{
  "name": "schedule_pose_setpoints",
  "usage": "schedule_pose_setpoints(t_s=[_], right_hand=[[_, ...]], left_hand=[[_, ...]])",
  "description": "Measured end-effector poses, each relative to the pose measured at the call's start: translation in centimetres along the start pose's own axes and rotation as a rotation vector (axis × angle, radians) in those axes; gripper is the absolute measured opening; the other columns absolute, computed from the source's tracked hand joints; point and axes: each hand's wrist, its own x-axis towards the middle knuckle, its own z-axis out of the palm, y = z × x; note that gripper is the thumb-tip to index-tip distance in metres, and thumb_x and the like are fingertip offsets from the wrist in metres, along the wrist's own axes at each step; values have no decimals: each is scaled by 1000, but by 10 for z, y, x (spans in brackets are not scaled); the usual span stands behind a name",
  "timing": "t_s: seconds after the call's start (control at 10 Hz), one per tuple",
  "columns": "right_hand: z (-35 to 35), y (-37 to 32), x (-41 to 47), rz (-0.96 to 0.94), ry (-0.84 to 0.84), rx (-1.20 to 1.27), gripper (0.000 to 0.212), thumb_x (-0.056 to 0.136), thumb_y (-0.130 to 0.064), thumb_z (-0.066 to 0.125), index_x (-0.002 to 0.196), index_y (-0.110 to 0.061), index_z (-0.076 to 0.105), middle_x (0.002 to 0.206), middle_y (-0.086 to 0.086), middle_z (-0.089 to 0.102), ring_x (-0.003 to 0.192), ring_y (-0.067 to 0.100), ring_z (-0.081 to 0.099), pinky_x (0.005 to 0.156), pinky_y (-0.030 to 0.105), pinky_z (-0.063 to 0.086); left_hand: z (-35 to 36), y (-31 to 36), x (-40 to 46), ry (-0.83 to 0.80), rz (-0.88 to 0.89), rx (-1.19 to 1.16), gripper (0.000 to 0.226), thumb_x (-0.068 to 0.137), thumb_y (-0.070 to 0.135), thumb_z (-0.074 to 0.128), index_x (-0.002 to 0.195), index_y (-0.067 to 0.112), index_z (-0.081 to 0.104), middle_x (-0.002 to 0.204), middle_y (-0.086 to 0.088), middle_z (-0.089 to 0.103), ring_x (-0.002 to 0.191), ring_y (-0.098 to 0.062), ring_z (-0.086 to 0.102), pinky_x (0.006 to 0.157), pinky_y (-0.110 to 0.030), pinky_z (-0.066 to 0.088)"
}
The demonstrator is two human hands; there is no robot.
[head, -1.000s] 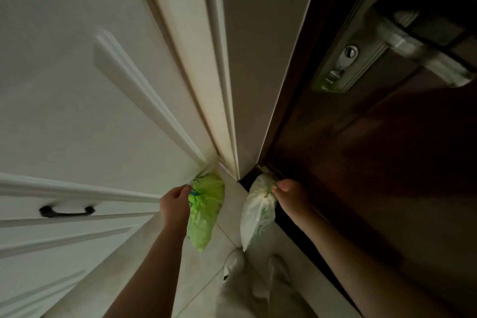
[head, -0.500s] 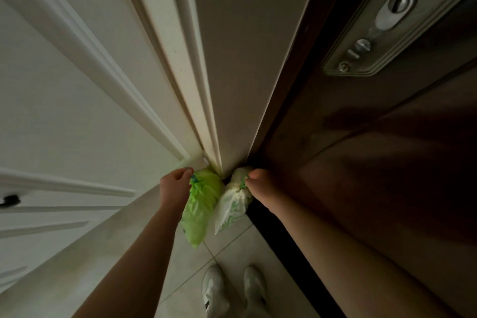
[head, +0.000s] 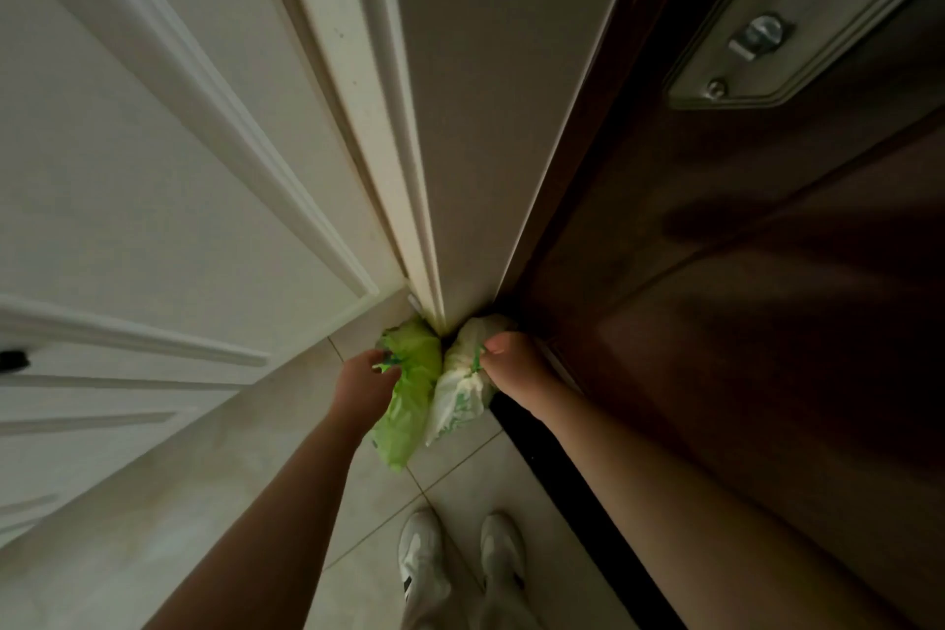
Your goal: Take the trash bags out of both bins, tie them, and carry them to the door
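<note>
Dim entryway, tiled floor (head: 460, 491), dark door (head: 767, 322). Green bag (head: 409, 404): left hand (head: 365, 386) closed on its knot. White bag (head: 457, 391): right hand (head: 514, 366) closed likewise. Both at door base; seemingly light, soft, crumpling; best held by tied necks.

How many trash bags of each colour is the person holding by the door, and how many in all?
Green trash bag, in the left hand: 1
White trash bag, in the right hand: 1
Total: 2
</note>
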Motion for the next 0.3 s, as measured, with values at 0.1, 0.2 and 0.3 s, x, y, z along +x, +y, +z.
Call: schedule_pose_setpoints(t_s=[0.1, 0.2, 0.3], right_hand=[[-7, -5, -11, -1, -5, -80, 41, 80, -4, 53, 49, -15, 30, 53, -1, 31, 66, 20, 41, 50, 30, 25], [-14, -15, -25, -17, 20, -58, 18, 78, -3, 54, 60, -1, 56, 62, 8, 50, 76, 32, 58, 64, 34, 43], [-26, -28, -45, -65, -4, -11, 19, 80, 3, 53, 87, 19, 63, 84, 30, 65, 93, 40, 62, 79, 42, 49]], left_hand=[[-7, 2, -4, -51, 2, 142, 43, 80, 13, 66, 123, 8, 62, 121, -16, 65, 106, -36, 64, 91, -48, 53], [-17, 18, -20, -50, -20, 62, 37, 81, 9, 63, 117, 5, 64, 114, -15, 67, 93, -32, 65, 87, -41, 54], [-28, 37, -48, -36, 11, -13, 32, 82, 3, 58, 113, 2, 65, 100, -14, 67, 72, -24, 58, 71, -31, 49]])
